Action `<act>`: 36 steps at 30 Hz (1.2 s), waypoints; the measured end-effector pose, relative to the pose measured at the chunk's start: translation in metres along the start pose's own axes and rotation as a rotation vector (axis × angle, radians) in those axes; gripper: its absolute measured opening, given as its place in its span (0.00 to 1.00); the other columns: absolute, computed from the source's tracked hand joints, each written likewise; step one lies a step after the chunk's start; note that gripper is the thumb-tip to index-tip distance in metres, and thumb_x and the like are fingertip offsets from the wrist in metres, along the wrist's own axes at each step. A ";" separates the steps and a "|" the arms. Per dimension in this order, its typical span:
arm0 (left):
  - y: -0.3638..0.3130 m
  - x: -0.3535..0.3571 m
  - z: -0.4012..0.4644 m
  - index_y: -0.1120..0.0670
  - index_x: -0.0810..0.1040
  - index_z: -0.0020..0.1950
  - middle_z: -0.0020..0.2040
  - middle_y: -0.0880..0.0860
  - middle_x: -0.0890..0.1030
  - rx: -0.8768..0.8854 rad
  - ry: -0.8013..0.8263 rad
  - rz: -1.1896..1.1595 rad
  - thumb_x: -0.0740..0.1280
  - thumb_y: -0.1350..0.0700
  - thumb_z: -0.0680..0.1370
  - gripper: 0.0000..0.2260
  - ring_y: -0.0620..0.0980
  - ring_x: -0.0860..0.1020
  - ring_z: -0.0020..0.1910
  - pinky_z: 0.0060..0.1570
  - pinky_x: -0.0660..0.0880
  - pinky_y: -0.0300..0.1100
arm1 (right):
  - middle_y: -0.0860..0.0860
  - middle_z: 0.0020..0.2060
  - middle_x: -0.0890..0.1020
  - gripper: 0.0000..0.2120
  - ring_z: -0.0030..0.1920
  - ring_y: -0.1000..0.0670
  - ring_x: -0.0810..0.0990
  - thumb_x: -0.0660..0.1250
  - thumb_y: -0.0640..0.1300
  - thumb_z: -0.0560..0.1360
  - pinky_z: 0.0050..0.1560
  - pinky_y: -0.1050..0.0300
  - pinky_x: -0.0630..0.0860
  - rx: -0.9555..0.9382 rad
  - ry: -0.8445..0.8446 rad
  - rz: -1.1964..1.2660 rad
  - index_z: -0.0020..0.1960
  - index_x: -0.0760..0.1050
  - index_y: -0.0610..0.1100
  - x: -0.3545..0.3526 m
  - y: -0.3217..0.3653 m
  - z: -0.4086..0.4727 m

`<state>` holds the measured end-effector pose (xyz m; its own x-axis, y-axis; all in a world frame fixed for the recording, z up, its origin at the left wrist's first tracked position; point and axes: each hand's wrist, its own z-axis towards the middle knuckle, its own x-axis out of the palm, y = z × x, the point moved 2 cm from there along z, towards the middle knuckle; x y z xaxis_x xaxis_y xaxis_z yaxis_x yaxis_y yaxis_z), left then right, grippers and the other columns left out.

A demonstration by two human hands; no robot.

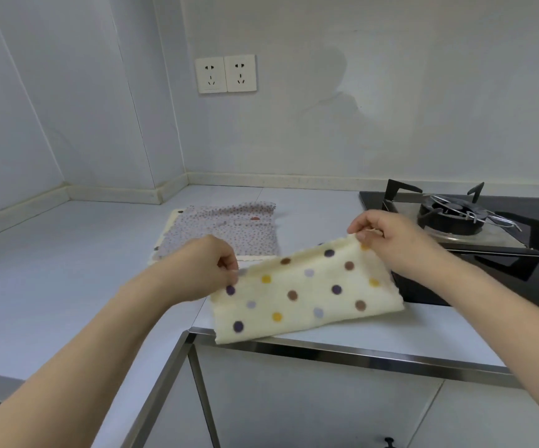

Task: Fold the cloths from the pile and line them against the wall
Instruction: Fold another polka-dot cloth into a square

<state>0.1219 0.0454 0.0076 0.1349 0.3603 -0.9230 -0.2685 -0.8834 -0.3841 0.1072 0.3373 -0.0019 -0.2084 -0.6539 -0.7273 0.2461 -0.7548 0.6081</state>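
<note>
A cream cloth with coloured polka dots (307,292) is held up over the front edge of the counter, its lower edge resting on the counter. My left hand (210,263) pinches its upper left corner. My right hand (387,234) pinches its upper right corner, slightly higher and farther back. Behind the left hand, a pile of cloths (223,232) lies flat on the counter, with a small-flowered lilac cloth on top and a cream one showing beneath. The wall (294,140) rises behind the counter.
A black gas hob with a burner and pan support (455,215) sits at the right, close to my right hand. The white counter (67,253) wraps around a corner at the left. Two wall sockets (226,73) are above. A metal-edged counter front (326,350) lies below the cloth.
</note>
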 end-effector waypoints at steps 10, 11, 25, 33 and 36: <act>-0.003 -0.030 -0.007 0.59 0.79 0.44 0.37 0.57 0.82 0.111 0.251 -0.774 0.73 0.63 0.72 0.04 0.50 0.79 0.34 0.34 0.75 0.37 | 0.49 0.35 0.79 0.09 0.35 0.51 0.75 0.64 0.36 0.78 0.36 0.59 0.71 0.068 0.131 0.396 0.45 0.79 0.47 -0.030 0.017 0.030; 0.005 -0.023 0.003 0.60 0.79 0.45 0.37 0.57 0.82 0.033 0.211 -0.733 0.72 0.63 0.73 0.04 0.50 0.80 0.34 0.33 0.76 0.38 | 0.50 0.34 0.78 0.10 0.36 0.51 0.74 0.64 0.35 0.77 0.36 0.60 0.69 0.066 0.137 0.258 0.44 0.79 0.48 -0.023 0.014 0.039; 0.044 0.048 0.055 0.51 0.76 0.48 0.46 0.53 0.80 -0.107 -0.191 -0.236 0.66 0.51 0.77 0.04 0.52 0.77 0.41 0.37 0.71 0.43 | 0.46 0.54 0.74 0.13 0.54 0.41 0.73 0.59 0.47 0.77 0.53 0.47 0.69 -0.268 -0.022 -0.647 0.58 0.75 0.44 0.108 0.042 0.031; 0.047 0.052 0.048 0.49 0.75 0.53 0.51 0.50 0.79 -0.085 -0.170 -0.102 0.63 0.49 0.79 0.05 0.48 0.77 0.44 0.44 0.74 0.44 | 0.55 0.76 0.56 0.24 0.76 0.53 0.51 0.48 0.60 0.81 0.75 0.49 0.45 -0.027 0.423 -0.364 0.75 0.56 0.57 0.122 0.022 0.011; 0.047 0.053 0.049 0.50 0.75 0.55 0.51 0.49 0.79 -0.089 -0.177 -0.077 0.61 0.51 0.81 0.07 0.47 0.75 0.44 0.41 0.72 0.41 | 0.57 0.78 0.51 0.24 0.77 0.56 0.46 0.44 0.58 0.82 0.76 0.52 0.42 0.001 0.451 -0.343 0.77 0.52 0.56 0.112 0.004 0.016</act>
<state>0.0692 0.0377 -0.0607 -0.0203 0.4680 -0.8835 -0.1773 -0.8714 -0.4575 0.0698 0.2602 -0.0757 0.1493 -0.2846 -0.9469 0.2348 -0.9201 0.3135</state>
